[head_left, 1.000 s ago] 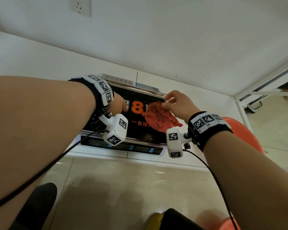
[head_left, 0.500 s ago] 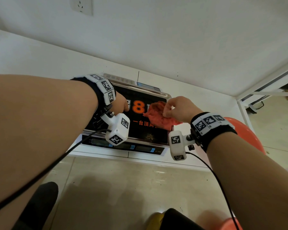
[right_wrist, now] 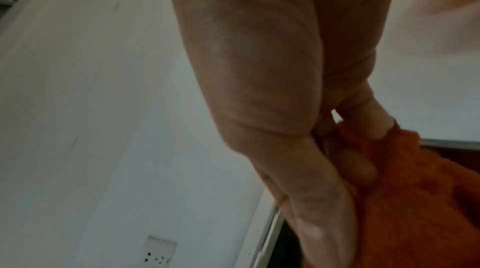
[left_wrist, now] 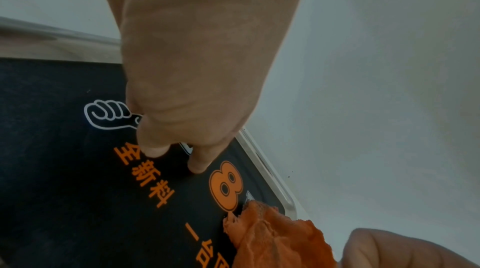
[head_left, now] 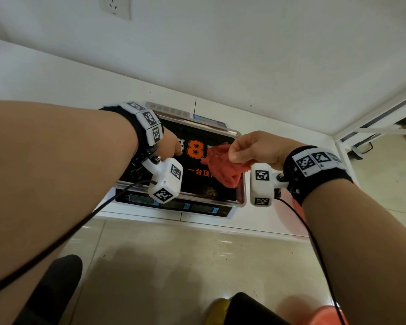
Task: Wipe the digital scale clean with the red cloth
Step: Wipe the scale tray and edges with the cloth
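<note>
The scale [head_left: 197, 181] sits on a white ledge [head_left: 56, 95] against the wall, its black printed platter facing up and its display strip toward the person. The left hand [head_left: 170, 146] is set on the platter's left half; in the left wrist view two fingertips [left_wrist: 198, 167] press the black surface beside the orange "8", the fingers bent downward and curled round nothing. This placement probably steadies the scale so that it does not slide while being rubbed. The right hand [head_left: 256, 150] is positioned over the platter's right edge with the cloth [head_left: 223, 166]. Its thumb and curled fingers [right_wrist: 361, 168] pinch a bunched upper fold of the cloth, so the hand is closed tightly on the fabric. The rest of the cloth hangs crumpled below the pinch, its lower folds lying on the right part of the platter, beside the "8". Gripping the cloth high leaves a loose wad beneath, apparently to be drawn across the surface. A socket [head_left: 114, 7] is on the wall above.
</note>
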